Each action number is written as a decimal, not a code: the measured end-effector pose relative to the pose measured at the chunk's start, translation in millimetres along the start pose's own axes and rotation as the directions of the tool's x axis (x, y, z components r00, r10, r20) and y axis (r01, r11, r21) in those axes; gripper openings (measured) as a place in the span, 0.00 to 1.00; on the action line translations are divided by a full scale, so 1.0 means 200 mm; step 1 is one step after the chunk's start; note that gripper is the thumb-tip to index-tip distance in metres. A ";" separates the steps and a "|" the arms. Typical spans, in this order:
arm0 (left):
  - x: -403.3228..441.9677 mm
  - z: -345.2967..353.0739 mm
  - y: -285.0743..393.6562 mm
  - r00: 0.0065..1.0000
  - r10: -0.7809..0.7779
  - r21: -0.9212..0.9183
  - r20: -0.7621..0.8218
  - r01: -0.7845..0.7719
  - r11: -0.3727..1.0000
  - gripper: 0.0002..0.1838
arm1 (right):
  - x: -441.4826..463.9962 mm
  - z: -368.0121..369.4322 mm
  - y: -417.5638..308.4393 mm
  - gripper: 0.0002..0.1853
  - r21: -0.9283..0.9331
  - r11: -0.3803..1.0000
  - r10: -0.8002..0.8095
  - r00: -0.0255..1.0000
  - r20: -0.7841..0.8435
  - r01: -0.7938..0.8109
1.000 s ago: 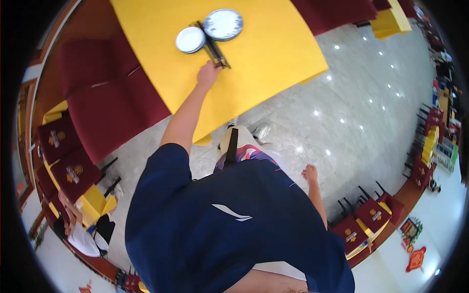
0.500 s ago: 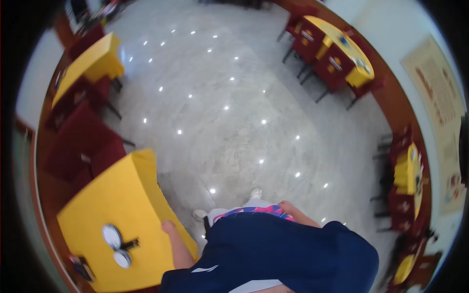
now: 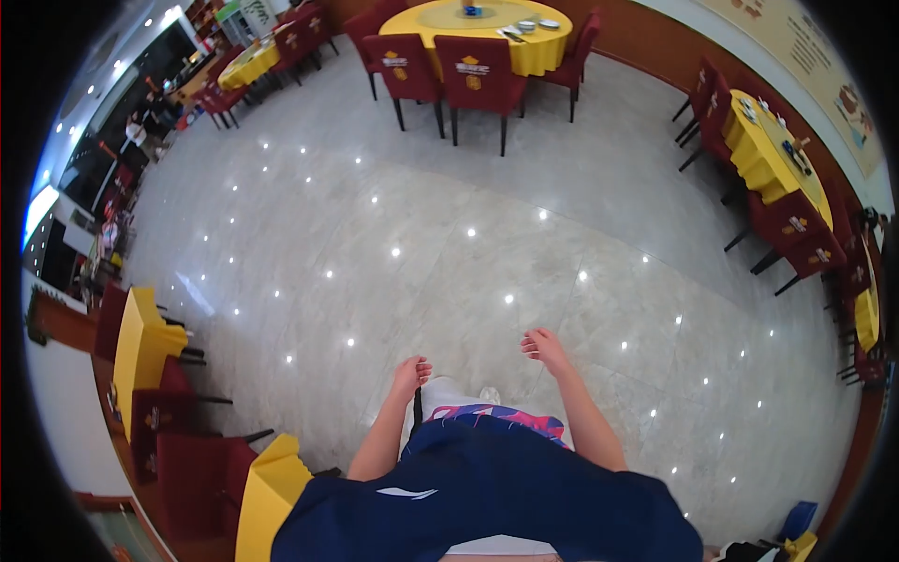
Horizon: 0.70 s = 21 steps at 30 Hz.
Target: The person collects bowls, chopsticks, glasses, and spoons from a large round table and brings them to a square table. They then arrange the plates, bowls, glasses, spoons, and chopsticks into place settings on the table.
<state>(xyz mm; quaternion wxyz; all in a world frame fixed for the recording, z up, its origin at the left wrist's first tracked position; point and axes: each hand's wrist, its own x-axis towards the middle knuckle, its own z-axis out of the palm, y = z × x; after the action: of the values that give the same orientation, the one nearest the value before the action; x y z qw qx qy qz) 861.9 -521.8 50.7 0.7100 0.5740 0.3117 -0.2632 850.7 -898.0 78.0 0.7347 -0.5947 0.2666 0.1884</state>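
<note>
My left hand point(image 3: 410, 377) hovers in front of my body over the tiled floor point(image 3: 449, 281), its fingers loosely bent and nothing in them. My right hand point(image 3: 547, 350) is held a little farther forward, fingers apart and also bare. The two hands are separate and touch nothing. Below them are my dark blue shirt point(image 3: 487, 496) and part of a white shoe point(image 3: 490, 394).
Ahead stands a round table point(image 3: 412, 23) in yellow cloth with dishes and dark red chairs point(image 3: 476, 80). More yellow-covered tables line the right wall point(image 3: 768, 155) and the left side point(image 3: 140, 351). A yellow tablecloth point(image 3: 267, 496) hangs close by on my lower left. A person point(image 3: 140, 136) is far off at upper left.
My view has swung and risen, bringing the round table to the top middle. The near left table has slipped mostly out of frame. Both hands have come forward and up in front of my body.
</note>
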 end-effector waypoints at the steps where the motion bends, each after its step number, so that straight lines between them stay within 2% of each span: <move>1: 0.05 0.13 0.07 0.997 -0.016 0.041 0.069 0.014 0.999 0.13 | 0.02 0.00 -0.06 0.13 0.020 1.000 0.003 1.000 -0.012 -0.003; 2: 0.11 0.26 0.14 0.990 -0.039 0.085 0.138 0.027 0.996 0.12 | 0.04 0.01 -0.11 0.13 0.065 0.997 -0.034 0.999 -0.008 0.034; 5: 0.30 0.62 0.32 0.972 -0.121 0.191 0.203 0.082 0.978 0.11 | 0.13 -0.03 -0.26 0.11 0.166 0.982 -0.087 0.995 -0.038 0.092; 8: 0.56 0.94 0.47 0.950 -0.173 0.209 0.258 0.120 0.970 0.11 | 0.34 -0.13 -0.34 0.11 0.228 0.967 -0.102 0.992 -0.073 0.116; 10: 0.73 1.17 0.56 0.940 -0.174 0.203 0.293 0.117 0.972 0.11 | 0.53 -0.24 -0.42 0.11 0.167 0.985 -0.017 0.996 -0.093 0.032; 12: 0.94 1.33 0.65 0.927 -0.188 0.188 0.323 0.132 0.973 0.11 | 0.70 -0.35 -0.52 0.11 0.137 0.991 0.004 0.993 -0.116 0.012; 14: 1.16 1.52 0.77 0.919 -0.172 0.091 0.355 0.149 0.985 0.12 | 0.88 -0.50 -0.72 0.11 0.085 0.996 0.033 0.990 -0.137 -0.021; 16: 1.44 1.65 0.86 0.921 -0.177 0.006 0.347 0.186 0.982 0.11 | 1.00 -0.67 -0.86 0.12 -0.073 0.989 0.112 0.980 -0.163 -0.125; 18: 1.60 1.83 0.98 0.927 -0.175 -0.084 0.331 0.214 0.973 0.11 | 1.12 -0.86 -1.09 0.13 -0.093 0.988 0.104 0.981 -0.166 -0.121; 20: 1.68 1.99 1.18 0.940 -0.081 -0.138 0.330 0.133 0.981 0.10 | 1.26 -1.04 -1.31 0.12 -0.159 0.985 0.040 0.984 -0.175 -0.068; 21: 1.73 2.06 1.27 0.944 -0.086 -0.140 0.320 0.136 0.981 0.10 | 1.33 -1.13 -1.41 0.12 -0.156 0.986 0.021 0.970 -0.243 -0.060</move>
<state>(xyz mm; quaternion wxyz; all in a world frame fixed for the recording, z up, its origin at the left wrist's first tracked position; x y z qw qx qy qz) 1335.9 -879.1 17.9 0.7781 0.4477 0.2475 -0.3644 1190.1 -1191.9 97.8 0.6420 -0.6655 0.3494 0.1511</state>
